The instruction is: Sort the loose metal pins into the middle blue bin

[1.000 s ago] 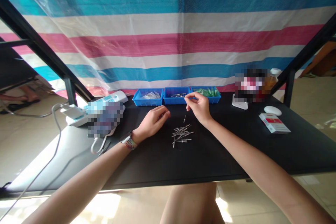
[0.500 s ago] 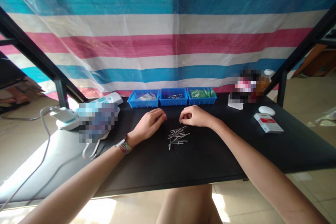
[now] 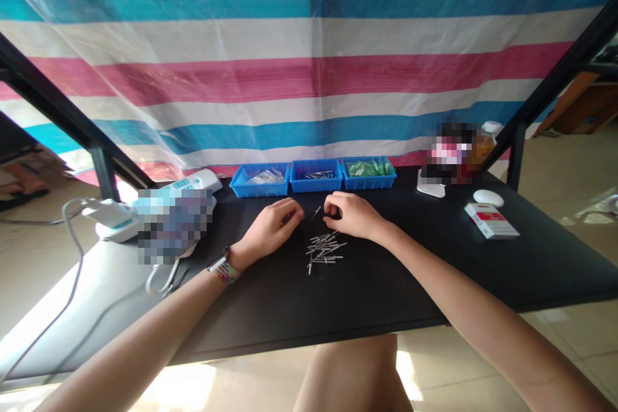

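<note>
A loose pile of thin metal pins that look like blind rivets point(image 3: 326, 249) lies on the black tabletop point(image 3: 270, 302). One single rivet point(image 3: 316, 212) is apart from the pile, between my two hands, touching neither. My right hand point(image 3: 352, 214) is just to the right of that rivet, its thumb and forefinger curved with a gap between them. On the left, my left hand point(image 3: 275, 225) rests near the table with fingers curled and thumb tip close to forefinger; anything inside them is hidden.
Three blue trays stand along the back: one with clear plastic bags point(image 3: 261, 189), one with metal pins point(image 3: 316, 185), one with green packets point(image 3: 369, 181). A power strip point(image 3: 205, 181) is at left. At right are a small box point(image 3: 492, 222), a white mouse-like object point(image 3: 488, 197) and a bottle point(image 3: 484, 141).
My right hand's pinch has opened, and a single rivet now shows between the hands. The hand has shifted slightly left. My left hand has hardly moved; the view has tilted a little.
</note>
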{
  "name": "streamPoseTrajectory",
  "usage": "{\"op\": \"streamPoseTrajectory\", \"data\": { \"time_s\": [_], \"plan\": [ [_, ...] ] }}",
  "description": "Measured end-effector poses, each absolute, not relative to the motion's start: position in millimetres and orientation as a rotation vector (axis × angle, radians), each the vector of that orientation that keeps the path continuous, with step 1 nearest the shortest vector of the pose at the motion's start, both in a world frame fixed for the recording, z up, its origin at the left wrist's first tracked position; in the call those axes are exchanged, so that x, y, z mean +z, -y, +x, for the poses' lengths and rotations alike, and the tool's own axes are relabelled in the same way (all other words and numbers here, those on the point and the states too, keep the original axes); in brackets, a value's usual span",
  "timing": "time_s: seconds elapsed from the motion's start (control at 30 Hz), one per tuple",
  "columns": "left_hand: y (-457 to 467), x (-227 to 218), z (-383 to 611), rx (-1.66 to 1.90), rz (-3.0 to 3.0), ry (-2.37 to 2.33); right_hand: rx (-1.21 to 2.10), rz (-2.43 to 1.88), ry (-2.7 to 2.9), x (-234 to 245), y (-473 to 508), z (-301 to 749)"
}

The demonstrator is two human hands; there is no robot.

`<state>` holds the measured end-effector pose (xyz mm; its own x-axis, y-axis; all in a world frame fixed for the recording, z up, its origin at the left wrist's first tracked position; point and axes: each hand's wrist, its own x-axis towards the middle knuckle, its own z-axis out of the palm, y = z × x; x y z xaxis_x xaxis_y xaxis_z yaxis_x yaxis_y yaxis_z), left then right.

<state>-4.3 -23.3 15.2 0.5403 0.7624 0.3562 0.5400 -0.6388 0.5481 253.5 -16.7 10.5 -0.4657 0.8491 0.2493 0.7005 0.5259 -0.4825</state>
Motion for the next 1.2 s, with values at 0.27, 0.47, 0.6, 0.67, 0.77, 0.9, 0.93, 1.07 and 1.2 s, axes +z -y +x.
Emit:
{"op": "streamPoseTrajectory", "data": {
  "time_s": [0.27, 0.47, 0.6, 0.67, 0.77, 0.9, 0.93, 1.07, 1.2],
  "plan": [
    [18.4, 6.6, -4.1, 0.766, 2.506, -1.117, 0.381, -1.247, 2.368, 7.0, 18.6, 249.5],
    [17.0, 3.0, -3.4, 0.739, 2.498, -1.098, 0.336, -1.156, 2.341, 4.9, 19.2, 247.8],
    [19.4, 6.5, -3.5, 0.812, 2.466, -1.063, 0.401, -1.016, 2.297, 4.1, 19.4, 242.8],
    [20.1, 8.0, -3.9, 0.846, 2.466, -1.040, 0.470, -0.944, 2.255, 2.5, 19.2, 239.7],
    [20.4, 9.0, -4.4, 0.873, 2.452, -1.033, 0.686, -0.874, 2.091, -1.3, 18.8, 235.7],
    [20.1, 9.7, -4.2, 0.943, 2.406, -1.073, 0.885, -0.864, 1.820, -5.2, 17.5, 233.2],
    [20.1, 9.9, -4.0, 0.964, 2.396, -1.078, 0.899, -0.870, 1.773, -5.7, 16.9, 233.2],
    [20.6, 10.8, -2.8, 1.013, 2.357, -1.059, 0.973, -0.876, 1.657, -6.1, 15.0, 233.6],
    [21.8, 12.0, -1.5, 1.028, 2.339, -1.044, 0.995, -0.870, 1.666, -4.2, 16.3, 233.4]
  ]
}}
